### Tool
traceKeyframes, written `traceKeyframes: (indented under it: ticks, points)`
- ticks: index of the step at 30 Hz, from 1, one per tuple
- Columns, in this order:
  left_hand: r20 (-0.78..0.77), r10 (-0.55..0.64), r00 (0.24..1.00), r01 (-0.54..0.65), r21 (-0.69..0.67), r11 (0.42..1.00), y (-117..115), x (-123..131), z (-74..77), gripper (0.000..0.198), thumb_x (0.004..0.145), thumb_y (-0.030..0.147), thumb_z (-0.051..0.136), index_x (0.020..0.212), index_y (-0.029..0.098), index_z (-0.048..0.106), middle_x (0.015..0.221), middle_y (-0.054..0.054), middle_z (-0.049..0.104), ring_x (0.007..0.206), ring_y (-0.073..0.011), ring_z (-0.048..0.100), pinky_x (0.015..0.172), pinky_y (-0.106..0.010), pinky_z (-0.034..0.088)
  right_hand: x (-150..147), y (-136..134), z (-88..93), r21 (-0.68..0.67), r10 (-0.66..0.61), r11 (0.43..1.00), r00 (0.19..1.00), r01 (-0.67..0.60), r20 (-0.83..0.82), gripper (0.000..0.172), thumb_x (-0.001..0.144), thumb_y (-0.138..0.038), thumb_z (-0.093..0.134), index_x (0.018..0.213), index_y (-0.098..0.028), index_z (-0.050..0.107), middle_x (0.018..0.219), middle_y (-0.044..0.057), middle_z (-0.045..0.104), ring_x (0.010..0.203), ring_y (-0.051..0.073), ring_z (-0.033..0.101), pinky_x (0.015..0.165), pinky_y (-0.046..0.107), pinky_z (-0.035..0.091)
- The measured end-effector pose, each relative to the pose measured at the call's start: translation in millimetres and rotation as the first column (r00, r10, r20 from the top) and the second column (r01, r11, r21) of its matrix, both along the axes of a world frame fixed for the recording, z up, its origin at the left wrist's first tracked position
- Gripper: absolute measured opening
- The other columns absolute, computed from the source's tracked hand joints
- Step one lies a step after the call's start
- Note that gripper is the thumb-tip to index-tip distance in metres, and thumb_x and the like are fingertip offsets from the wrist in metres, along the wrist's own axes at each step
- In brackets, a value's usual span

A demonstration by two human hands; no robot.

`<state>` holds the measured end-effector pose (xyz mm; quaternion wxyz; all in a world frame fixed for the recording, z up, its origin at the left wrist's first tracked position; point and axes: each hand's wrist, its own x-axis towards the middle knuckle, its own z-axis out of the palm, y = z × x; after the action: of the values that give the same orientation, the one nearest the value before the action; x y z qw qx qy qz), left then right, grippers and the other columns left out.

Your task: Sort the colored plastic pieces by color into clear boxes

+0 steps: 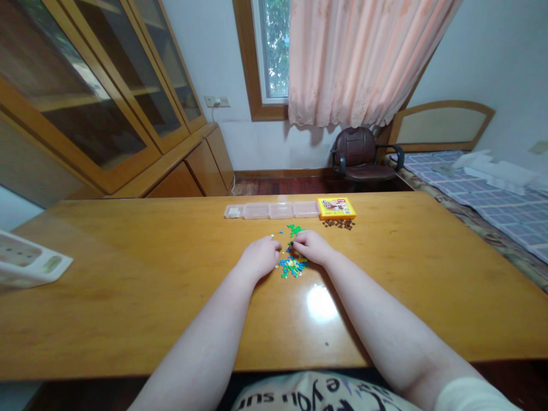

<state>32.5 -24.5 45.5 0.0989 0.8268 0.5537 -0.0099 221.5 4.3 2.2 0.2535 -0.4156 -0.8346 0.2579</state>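
Observation:
A scatter of tiny green, blue and yellow building pieces (pixel 291 264) lies on the wooden table (pixel 128 274) in front of me. My left hand (pixel 259 256) rests on the table at the left of the pile, its fingers curled in a pinch at the pile's edge. My right hand (pixel 311 246) sits at the right of the pile, fingers pinched together over something small that I cannot make out. The two hands almost meet above the pieces. A small heap of green pieces (pixel 294 229) lies just beyond the fingers.
A row of clear plastic compartment boxes (pixel 271 210) stands beyond the pile, with an orange box (pixel 336 208) at its right end and dark brown pieces (pixel 339 224) in front of it. A white object (pixel 25 260) lies at the table's left edge. A chair and a bed stand behind.

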Motion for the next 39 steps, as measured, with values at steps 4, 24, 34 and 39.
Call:
traceKeyframes:
  ticks: [4, 24, 34, 39]
  points:
    - [0.003, -0.057, 0.998, 0.057, -0.024, 0.998, -3, 4, 0.6, 0.035, 0.085, 0.022, 0.041, 0.108, 0.029, 0.067, 0.099, -0.007, 0.066, 0.091, -0.0211, 0.063, 0.079, -0.030, 0.048, 2, 2, -0.8, 0.072, 0.012, 0.997, 1.000, -0.012, -0.003, 0.031, 0.084, -0.018, 0.048, 0.054, -0.016, 0.054, 0.055, -0.001, 0.049, 0.061, 0.012, 0.045, 0.061, 0.023, 0.032]
    - [0.019, -0.159, 0.987, 0.160, -0.029, 0.987, -9, 5, 10.0, 0.032, 0.084, 0.025, 0.042, 0.096, 0.029, 0.072, 0.093, -0.006, 0.068, 0.085, -0.0211, 0.062, 0.076, -0.030, 0.049, 2, -1, 6.8, 0.131, 0.097, 0.986, 0.992, -0.107, 0.083, 0.036, 0.086, -0.022, 0.050, 0.051, -0.016, 0.057, 0.057, -0.001, 0.048, 0.060, 0.011, 0.042, 0.063, 0.024, 0.031]
    - [-0.087, 0.026, 0.996, -0.030, -0.054, 0.998, -4, 0, 13.0, 0.031, 0.081, 0.022, 0.044, 0.095, 0.023, 0.072, 0.099, -0.010, 0.068, 0.090, -0.0239, 0.064, 0.078, -0.034, 0.049, 5, 3, 1.4, 0.193, -0.189, 0.969, 0.969, 0.157, 0.159, 0.037, 0.088, -0.025, 0.047, 0.055, -0.017, 0.061, 0.058, 0.002, 0.052, 0.062, 0.013, 0.044, 0.062, 0.026, 0.028]
    - [-0.073, 0.077, 0.994, -0.076, 0.019, 0.997, -3, -3, 12.2, 0.033, 0.083, 0.021, 0.040, 0.098, 0.021, 0.070, 0.100, -0.011, 0.065, 0.090, -0.0234, 0.063, 0.080, -0.034, 0.049, 4, 3, 2.8, 0.147, -0.179, 0.975, 0.981, 0.166, 0.081, 0.035, 0.088, -0.023, 0.047, 0.056, -0.016, 0.059, 0.059, 0.000, 0.051, 0.062, 0.012, 0.044, 0.063, 0.024, 0.030]
